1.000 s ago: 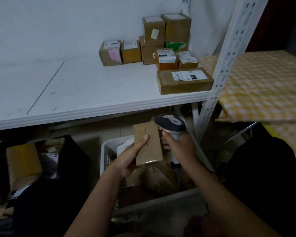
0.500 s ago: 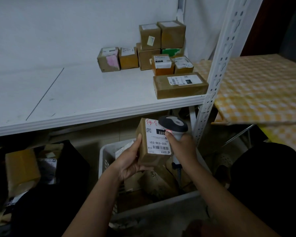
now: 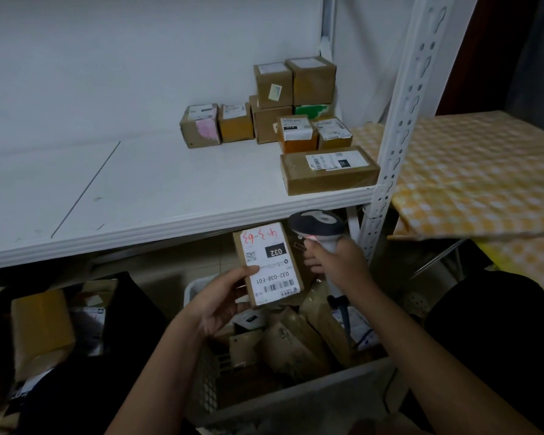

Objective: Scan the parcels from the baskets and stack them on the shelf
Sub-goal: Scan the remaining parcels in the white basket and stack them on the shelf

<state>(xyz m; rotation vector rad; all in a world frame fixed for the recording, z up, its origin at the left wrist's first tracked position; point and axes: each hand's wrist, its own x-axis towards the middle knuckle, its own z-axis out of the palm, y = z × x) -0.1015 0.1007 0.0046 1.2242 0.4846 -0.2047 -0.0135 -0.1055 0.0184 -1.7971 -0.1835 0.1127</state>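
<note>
My left hand (image 3: 223, 301) grips a small brown parcel (image 3: 269, 265) by its left edge, white label facing me with red handwriting and a barcode. Just right of it, my right hand (image 3: 336, 262) holds a grey-headed barcode scanner (image 3: 316, 226), its head beside the parcel's top right corner with a red glow under it. Both are held above a white basket (image 3: 296, 400) holding several brown parcels. On the white shelf (image 3: 139, 196) above, several boxes are stacked at the back right, with a flat long parcel (image 3: 328, 169) at the front right edge.
The shelf's white perforated post (image 3: 399, 120) rises just right of my hands. A yellow checked surface (image 3: 471, 177) lies beyond it. At the lower left sit a yellow-brown box (image 3: 41, 328) and other parcels in a dark container. The shelf's left half is bare.
The parcel has been turned so its label faces me, and it sits a little left of the scanner. The view has tilted up slightly, so the shelf appears lower.
</note>
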